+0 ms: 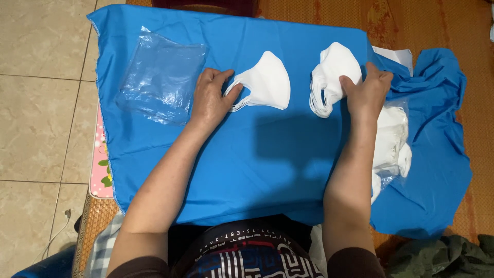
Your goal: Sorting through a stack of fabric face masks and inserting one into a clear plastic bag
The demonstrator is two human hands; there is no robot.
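A blue cloth [267, 154] covers the work surface. My left hand [211, 98] presses its fingers on the ear loops of a small flat stack of white face masks [267, 82]. My right hand [366, 92] rests against a thicker pile of white masks [332, 72], thumb touching its side, with the loops hanging toward me. Whether that hand grips the pile or only touches it is unclear.
A stack of clear plastic bags [162, 74] lies at the left of the cloth. A clear bag filled with white masks [393, 144] sits at the right, partly behind my right forearm. Tiled floor [41, 103] lies left, a woven mat [437, 25] at the back right.
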